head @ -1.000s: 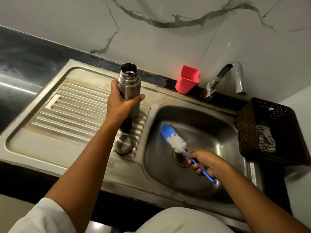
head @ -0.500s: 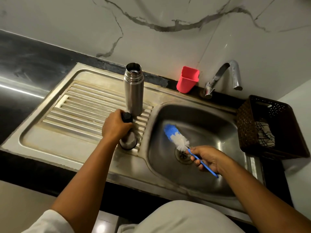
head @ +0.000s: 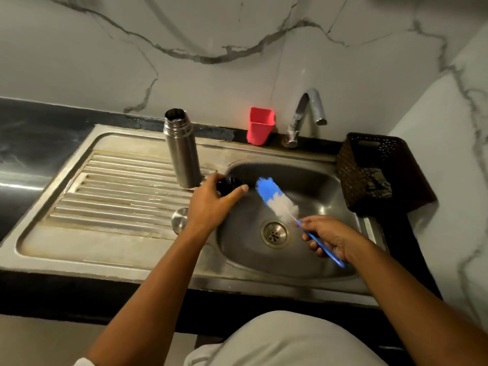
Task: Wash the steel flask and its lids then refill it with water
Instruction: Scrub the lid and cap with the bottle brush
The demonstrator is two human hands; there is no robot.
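Note:
The steel flask (head: 181, 151) stands upright and uncapped on the ribbed drainboard (head: 116, 188). My left hand (head: 211, 204) grips the black inner lid (head: 229, 184) over the left rim of the sink basin (head: 285, 254). The round steel lid (head: 180, 220) lies on the drainboard just left of my left wrist. My right hand (head: 326, 235) holds the blue handle of a bottle brush (head: 276, 198), whose blue and white bristles point up-left towards the black lid, close to it.
A red plastic cup (head: 260, 125) stands on the back ledge beside the steel tap (head: 306, 114). A dark woven basket (head: 380, 170) holding a checked cloth sits right of the basin. The drain (head: 274, 233) is at the basin's bottom.
My left hand let go of the flask, took the black lid from the drainboard and carried it right, over the basin rim. The brush tip has come closer to it.

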